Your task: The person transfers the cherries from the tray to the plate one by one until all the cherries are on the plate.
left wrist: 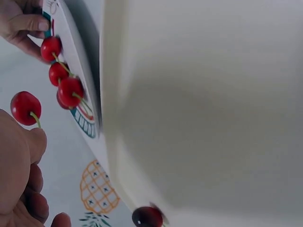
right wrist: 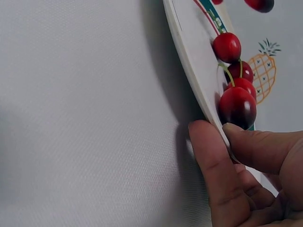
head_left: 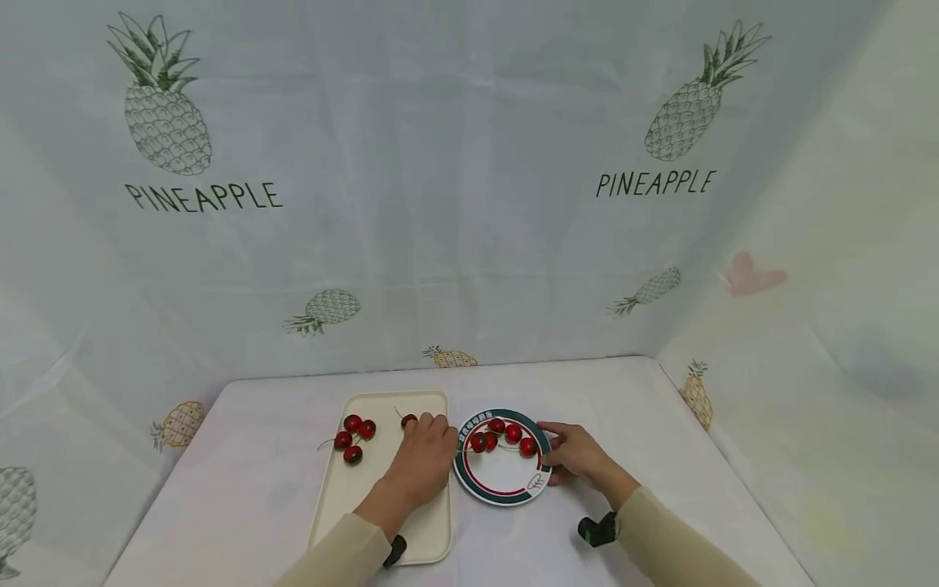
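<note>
My left hand (head_left: 424,456) is over the right edge of a cream tray (head_left: 396,522). Its thumb and fingertips pinch the stem of a red cherry (left wrist: 26,108), which overlaps the plate's left side in the head view. My right hand (head_left: 583,456) grips the right rim of a round white plate (head_left: 499,479) with a green and red border. In the right wrist view the thumb (right wrist: 258,149) lies on the plate's upper face and a finger is underneath. Several cherries (right wrist: 236,108) with green stems lie on the plate, near the right thumb.
On the tray's far left lies a cluster of cherries (head_left: 353,454). One more cherry (head_left: 408,421) is on the tray just beyond the left hand. Both stand on a white cloth (head_left: 249,465), with a pineapple-print curtain (head_left: 455,204) behind.
</note>
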A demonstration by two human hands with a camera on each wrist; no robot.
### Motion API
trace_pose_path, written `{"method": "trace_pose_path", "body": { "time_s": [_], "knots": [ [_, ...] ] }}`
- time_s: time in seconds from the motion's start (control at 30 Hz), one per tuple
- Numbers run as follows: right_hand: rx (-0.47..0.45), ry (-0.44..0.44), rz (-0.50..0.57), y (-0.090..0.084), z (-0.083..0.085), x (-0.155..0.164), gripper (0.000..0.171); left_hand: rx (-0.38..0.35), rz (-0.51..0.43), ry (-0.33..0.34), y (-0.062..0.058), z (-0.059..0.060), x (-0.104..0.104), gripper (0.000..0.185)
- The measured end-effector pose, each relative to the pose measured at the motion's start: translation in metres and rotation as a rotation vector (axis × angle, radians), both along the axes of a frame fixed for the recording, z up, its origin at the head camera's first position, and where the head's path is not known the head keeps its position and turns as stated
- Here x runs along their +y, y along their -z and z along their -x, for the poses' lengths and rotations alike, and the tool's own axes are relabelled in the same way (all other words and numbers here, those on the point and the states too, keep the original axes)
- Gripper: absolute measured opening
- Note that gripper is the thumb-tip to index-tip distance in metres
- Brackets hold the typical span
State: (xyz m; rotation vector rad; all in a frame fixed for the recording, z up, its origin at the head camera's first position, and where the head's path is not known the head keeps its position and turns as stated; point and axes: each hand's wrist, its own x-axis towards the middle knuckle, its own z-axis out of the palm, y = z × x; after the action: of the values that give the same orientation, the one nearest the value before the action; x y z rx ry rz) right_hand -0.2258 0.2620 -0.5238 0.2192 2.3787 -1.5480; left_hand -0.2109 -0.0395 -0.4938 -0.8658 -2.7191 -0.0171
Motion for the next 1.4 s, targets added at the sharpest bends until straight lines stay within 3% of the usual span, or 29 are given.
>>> {"method": "trace_pose_path", "body": {
  "time_s": [0.33,0.57,1.4],
  "knots": [
    [-0.009,0.010,0.014,0.004,0.002,-0.001,0.071,-0.065,0.085,-0.011,0.011,0.005,0.032,0.022],
    [-0.011,0.001,0.013,0.004,0.003,-0.003,0.072,-0.069,0.118,-0.043,0.022,0.008,0.046,0.025],
    [-0.018,0.026,0.025,0.006,0.000,-0.001,0.071,-0.072,0.174,-0.092,0.033,0.009,0.057,0.036]
  ]
}}
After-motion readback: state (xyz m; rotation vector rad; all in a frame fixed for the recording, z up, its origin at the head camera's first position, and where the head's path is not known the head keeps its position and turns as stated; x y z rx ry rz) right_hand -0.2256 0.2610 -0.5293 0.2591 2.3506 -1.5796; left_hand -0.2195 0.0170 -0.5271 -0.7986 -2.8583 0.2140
